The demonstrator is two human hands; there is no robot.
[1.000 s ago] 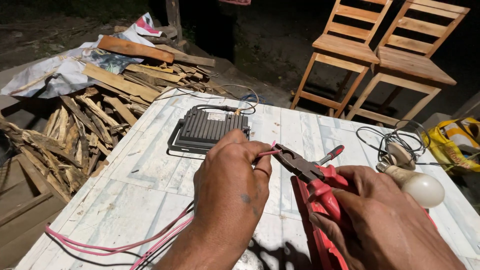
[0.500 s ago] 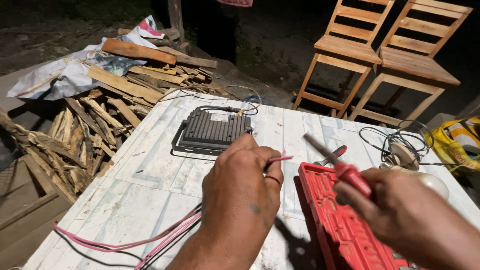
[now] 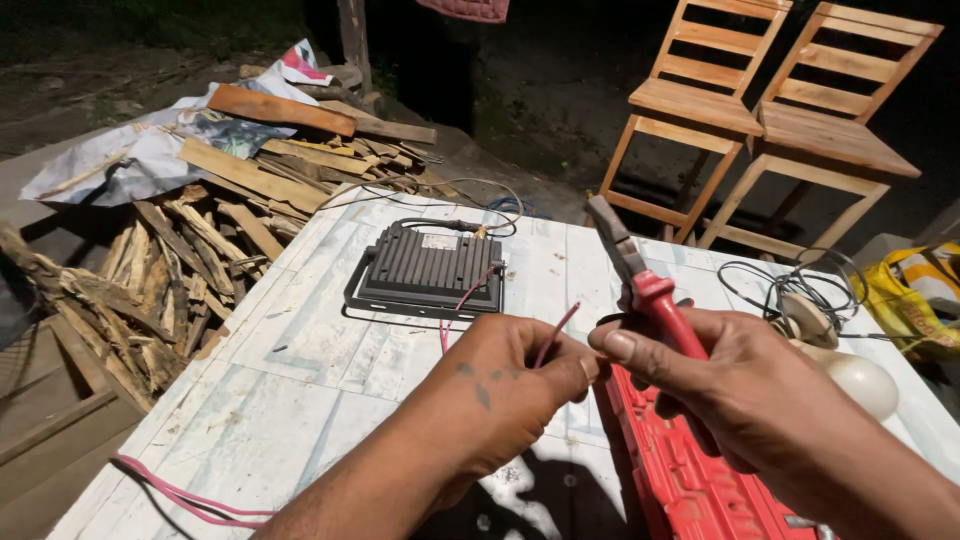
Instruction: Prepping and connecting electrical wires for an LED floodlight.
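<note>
My left hand (image 3: 505, 390) pinches a thin red wire (image 3: 556, 333) between thumb and fingers, the short end sticking up. My right hand (image 3: 745, 390) grips red-handled pliers (image 3: 640, 275), jaws closed and pointing up and away, just right of the wire end. My right thumb almost touches my left fingertips. A second stretch of red wire (image 3: 468, 292) curves toward a dark ribbed floodlight housing (image 3: 430, 270) lying face down on the white table (image 3: 280, 380). Below my right hand lies an open red plastic tool case (image 3: 690, 480).
A bulb (image 3: 862, 382) and coiled black cable (image 3: 790, 290) lie at the table's right. Pink wires (image 3: 180, 495) trail off the near left corner. Split firewood and boards (image 3: 180, 240) are piled left. Two wooden chairs (image 3: 760, 110) stand behind. A yellow bag (image 3: 915, 295) sits far right.
My right hand has lifted the pliers off the wire and swung their jaws upward and rightward. My left hand stays pinched on the red wire, its end now free.
</note>
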